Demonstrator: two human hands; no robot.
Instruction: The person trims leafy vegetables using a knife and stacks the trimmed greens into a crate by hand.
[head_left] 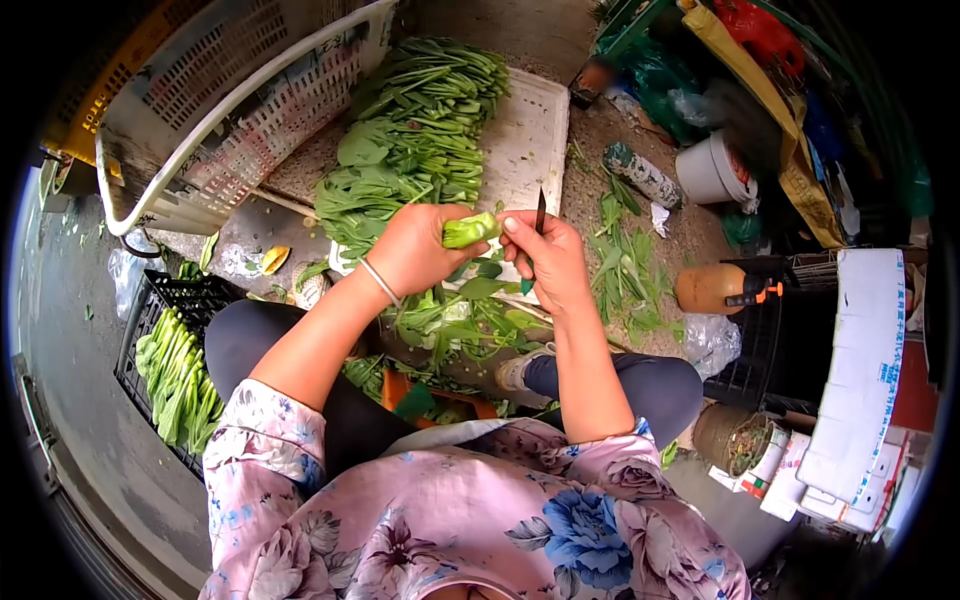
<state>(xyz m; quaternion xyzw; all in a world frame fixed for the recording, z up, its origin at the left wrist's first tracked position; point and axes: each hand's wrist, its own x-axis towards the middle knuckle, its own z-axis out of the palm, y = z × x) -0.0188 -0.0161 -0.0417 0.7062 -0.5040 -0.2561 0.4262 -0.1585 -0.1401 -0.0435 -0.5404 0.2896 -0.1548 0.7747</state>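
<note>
My left hand (420,247) is wrapped round a short piece of green stem vegetable (470,231), its pale cut end facing right. In my right hand (548,258) is a small knife (541,211) with a dark blade pointing up and a green handle end below the fingers. The right thumb and fingertips meet the stem's end. Beyond both hands, rows of leafy greens (420,140) lie on a white board (527,130). Loose leaves (455,325) are heaped below the hands, between my legs.
A white perforated basket (240,120) stands at upper left. A black crate (165,370) holds more greens at left. On the right are a white bucket (712,172), a spray bottle (710,289), scattered leaves (630,275) and a white foam box (860,370).
</note>
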